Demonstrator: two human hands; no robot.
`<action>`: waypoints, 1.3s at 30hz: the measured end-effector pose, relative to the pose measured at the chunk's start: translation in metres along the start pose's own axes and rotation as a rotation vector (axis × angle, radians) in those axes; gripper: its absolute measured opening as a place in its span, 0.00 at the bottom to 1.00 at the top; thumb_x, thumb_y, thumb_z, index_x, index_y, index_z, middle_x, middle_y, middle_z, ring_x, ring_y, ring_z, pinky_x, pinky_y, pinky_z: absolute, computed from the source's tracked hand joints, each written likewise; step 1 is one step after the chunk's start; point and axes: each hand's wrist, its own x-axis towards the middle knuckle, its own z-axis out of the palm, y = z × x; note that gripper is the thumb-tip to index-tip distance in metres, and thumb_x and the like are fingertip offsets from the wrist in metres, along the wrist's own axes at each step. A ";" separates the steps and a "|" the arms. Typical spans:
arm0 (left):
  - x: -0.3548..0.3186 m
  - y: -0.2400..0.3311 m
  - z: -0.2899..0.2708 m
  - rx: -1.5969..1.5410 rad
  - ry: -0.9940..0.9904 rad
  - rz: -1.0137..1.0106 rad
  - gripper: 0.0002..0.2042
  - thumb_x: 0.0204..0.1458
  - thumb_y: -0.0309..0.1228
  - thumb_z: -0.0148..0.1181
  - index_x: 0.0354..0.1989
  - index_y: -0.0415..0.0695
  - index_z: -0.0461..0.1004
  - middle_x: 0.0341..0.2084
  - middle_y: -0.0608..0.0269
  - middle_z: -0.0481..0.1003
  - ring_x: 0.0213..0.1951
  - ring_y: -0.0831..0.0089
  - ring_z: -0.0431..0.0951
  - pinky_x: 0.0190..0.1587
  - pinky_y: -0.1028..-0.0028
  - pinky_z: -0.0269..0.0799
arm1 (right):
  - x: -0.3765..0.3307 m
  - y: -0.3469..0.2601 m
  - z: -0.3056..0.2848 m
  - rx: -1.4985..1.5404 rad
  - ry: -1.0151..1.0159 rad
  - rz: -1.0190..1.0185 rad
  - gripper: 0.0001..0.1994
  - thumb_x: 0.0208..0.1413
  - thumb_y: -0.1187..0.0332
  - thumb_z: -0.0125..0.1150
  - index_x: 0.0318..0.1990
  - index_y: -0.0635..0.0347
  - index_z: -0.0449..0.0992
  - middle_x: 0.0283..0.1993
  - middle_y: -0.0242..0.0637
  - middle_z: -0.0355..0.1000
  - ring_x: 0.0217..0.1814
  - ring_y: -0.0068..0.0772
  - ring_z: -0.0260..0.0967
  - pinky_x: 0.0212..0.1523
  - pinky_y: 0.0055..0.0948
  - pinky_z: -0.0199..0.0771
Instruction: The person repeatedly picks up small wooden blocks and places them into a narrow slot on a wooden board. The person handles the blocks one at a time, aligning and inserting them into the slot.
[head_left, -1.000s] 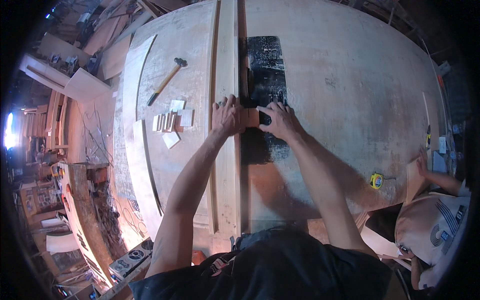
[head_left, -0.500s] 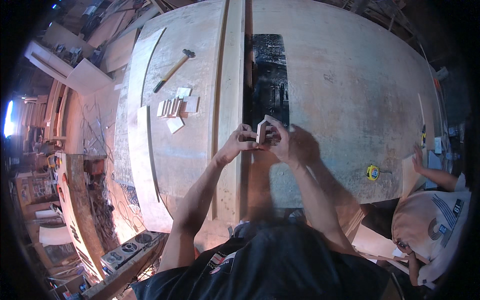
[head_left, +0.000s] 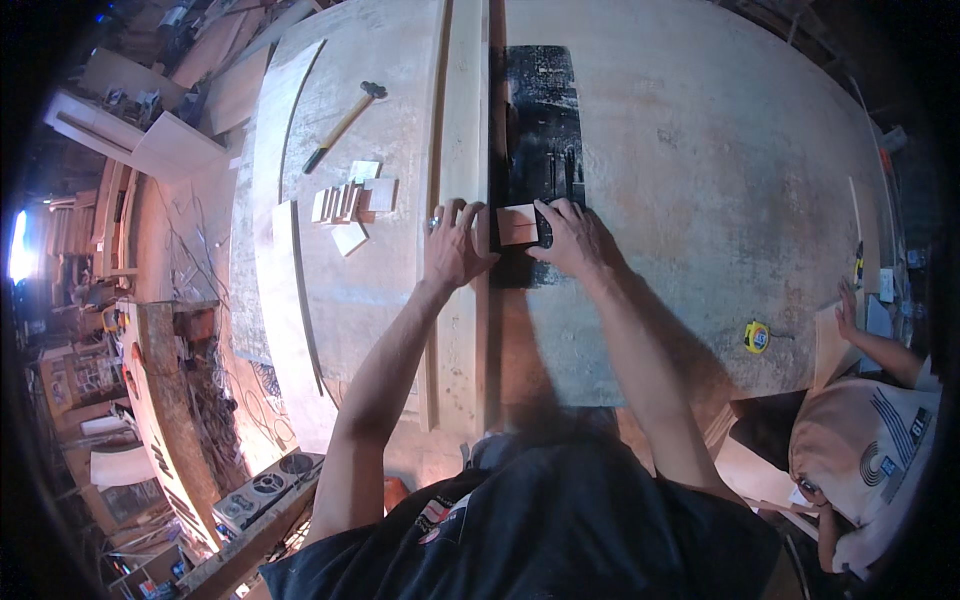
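Note:
A small square wooden piece (head_left: pixel 517 225) with a dark line across it lies flat over the black patch (head_left: pixel 543 130), beside the long wooden beam (head_left: pixel 462 130). My right hand (head_left: pixel 577 240) grips its right edge, thumb at the near corner and fingers at the far one. On the beam rests my left hand (head_left: pixel 460 245), fingers bent but apart and thumb pointing toward the piece. Whether that thumb touches it I cannot tell. Left of the beam, several similar small pieces (head_left: pixel 340 203) stand in a row, with a few lying flat around them.
A hammer (head_left: pixel 345 127) lies on the large worktable (head_left: pixel 690 150) at the far left. Long thin boards (head_left: pixel 297 290) run along its left side. A yellow tape measure (head_left: pixel 757 337) sits at the right, near another person (head_left: pixel 855 440) whose hand (head_left: pixel 847 308) touches the table edge.
The wooden piece, held upright between both hands before, now lies flat on the black patch. My hands have moved farther away from me and apart, the left one onto the beam.

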 end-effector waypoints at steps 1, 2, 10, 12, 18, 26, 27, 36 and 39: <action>0.005 0.002 0.000 0.010 -0.009 0.003 0.47 0.44 0.49 0.87 0.76 0.56 0.72 0.67 0.56 0.69 0.71 0.50 0.70 0.70 0.46 0.69 | 0.001 0.005 -0.001 0.049 -0.012 -0.027 0.46 0.48 0.52 0.90 0.76 0.51 0.77 0.67 0.41 0.73 0.73 0.49 0.72 0.73 0.50 0.73; 0.011 0.004 0.000 0.017 -0.004 0.020 0.48 0.42 0.47 0.88 0.75 0.56 0.72 0.66 0.56 0.69 0.70 0.50 0.70 0.69 0.46 0.69 | 0.006 0.009 -0.001 0.083 -0.023 -0.040 0.45 0.48 0.52 0.89 0.76 0.50 0.77 0.67 0.41 0.73 0.73 0.49 0.72 0.74 0.49 0.72; 0.038 0.002 0.001 0.185 -0.077 0.086 0.46 0.38 0.47 0.87 0.72 0.56 0.76 0.65 0.55 0.69 0.68 0.54 0.72 0.64 0.51 0.67 | 0.031 0.005 0.011 0.136 -0.062 -0.021 0.39 0.51 0.53 0.86 0.72 0.48 0.81 0.67 0.39 0.76 0.74 0.47 0.72 0.76 0.52 0.70; 0.047 0.003 0.003 0.234 -0.080 0.059 0.42 0.37 0.46 0.86 0.67 0.56 0.80 0.64 0.56 0.70 0.68 0.56 0.71 0.64 0.52 0.67 | 0.029 0.001 0.010 0.108 -0.038 -0.011 0.38 0.52 0.52 0.86 0.72 0.48 0.82 0.67 0.40 0.75 0.75 0.48 0.71 0.77 0.52 0.69; 0.067 0.014 0.002 0.362 -0.213 0.031 0.32 0.37 0.45 0.85 0.56 0.57 0.88 0.63 0.60 0.72 0.69 0.59 0.70 0.65 0.53 0.66 | 0.030 -0.005 -0.001 0.114 -0.152 0.045 0.39 0.57 0.49 0.82 0.76 0.47 0.78 0.74 0.39 0.74 0.83 0.45 0.66 0.83 0.53 0.65; 0.078 0.017 -0.004 0.371 -0.259 -0.003 0.30 0.36 0.45 0.86 0.54 0.63 0.90 0.62 0.63 0.72 0.69 0.60 0.70 0.65 0.51 0.64 | 0.029 0.018 0.000 0.164 -0.095 -0.032 0.37 0.57 0.50 0.83 0.74 0.45 0.80 0.72 0.39 0.75 0.76 0.50 0.74 0.76 0.50 0.76; 0.081 0.015 -0.004 0.379 -0.265 -0.008 0.30 0.36 0.45 0.86 0.54 0.63 0.90 0.62 0.64 0.72 0.69 0.60 0.70 0.65 0.51 0.64 | 0.033 0.021 0.000 0.165 -0.107 -0.041 0.37 0.57 0.50 0.83 0.74 0.46 0.80 0.71 0.40 0.75 0.75 0.50 0.75 0.75 0.50 0.77; 0.124 0.008 -0.013 0.388 -0.202 0.049 0.27 0.45 0.46 0.79 0.57 0.55 0.86 0.60 0.60 0.73 0.69 0.57 0.73 0.62 0.49 0.67 | 0.074 0.028 -0.008 0.079 -0.100 -0.007 0.38 0.56 0.52 0.82 0.75 0.46 0.79 0.71 0.39 0.76 0.75 0.49 0.75 0.75 0.51 0.77; 0.138 0.009 -0.021 0.402 -0.260 0.065 0.28 0.47 0.44 0.76 0.59 0.53 0.84 0.59 0.59 0.73 0.67 0.55 0.75 0.61 0.49 0.69 | 0.086 0.027 -0.015 0.069 -0.081 0.005 0.39 0.57 0.51 0.81 0.76 0.46 0.78 0.72 0.40 0.76 0.77 0.50 0.74 0.76 0.52 0.76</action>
